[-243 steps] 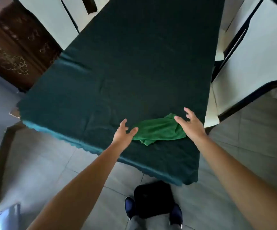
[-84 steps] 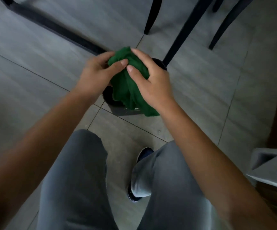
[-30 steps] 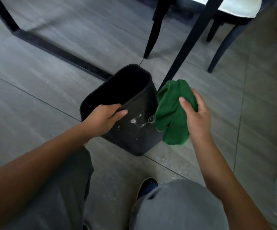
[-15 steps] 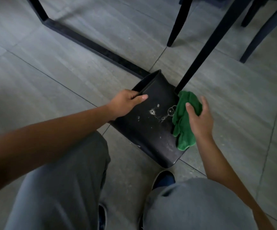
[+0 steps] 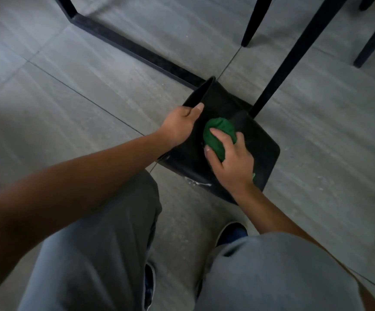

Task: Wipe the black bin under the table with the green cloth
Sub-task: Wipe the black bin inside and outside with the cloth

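Note:
The black bin (image 5: 260, 140) is tipped on the grey tiled floor, its opening turned away from me and its side wall facing up. My left hand (image 5: 178, 126) grips the bin's rim at the left, fingers curled over the edge. My right hand (image 5: 231, 160) holds the bunched green cloth (image 5: 219, 133) and presses it onto the bin's upturned side. Whitish smears show on the wall near the bin's lower edge.
A black table leg (image 5: 294, 52) slants down just behind the bin. The table's black floor bar (image 5: 132, 46) runs from the upper left to the bin. Chair legs (image 5: 252, 21) stand at the back. My knees and shoes fill the foreground.
My right hand has brought the cloth from the bin's right edge onto its upturned side. The bin has tipped further away from me. My left hand stays on the rim.

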